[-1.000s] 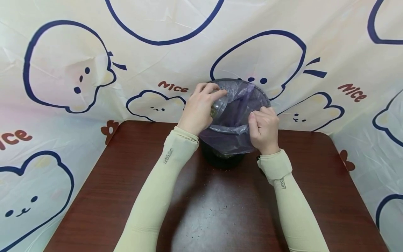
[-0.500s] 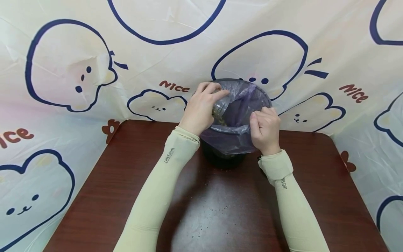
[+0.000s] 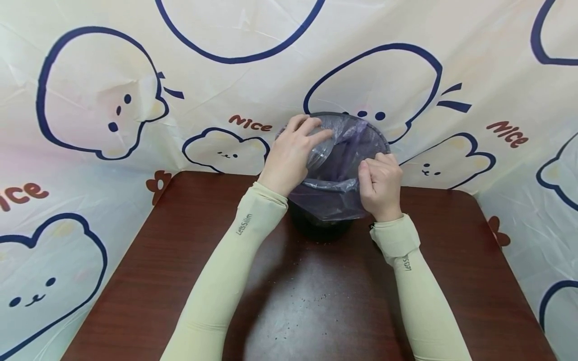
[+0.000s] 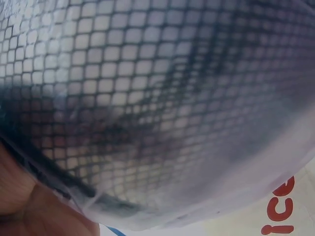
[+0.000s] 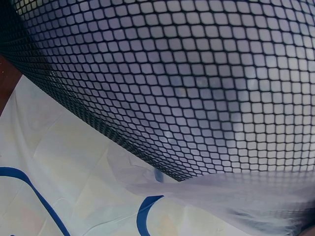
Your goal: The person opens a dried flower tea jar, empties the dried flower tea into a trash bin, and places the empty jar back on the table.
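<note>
Cup [image 3: 318, 150] tipped over the bin [image 3: 379, 134] at the table's [image 3: 135, 281] far edge; our left hand [image 3: 289, 155] curls round it. Right hand [image 3: 380, 188] pinches the liner [image 3: 331, 200]. Cup looks emptied; crumbs [image 3: 311, 301] remain near us.

Clear cup [image 3: 319, 146] tipped over purple-lined mesh bin [image 3: 361, 131].

A makeshift recording corner, likely in a home: a cream plastic sheet printed with blue-outlined cartoon bears [image 3: 104, 95] and "Nice" lettering screens off a dark reddish-brown wooden surface [image 3: 149, 281].
</note>
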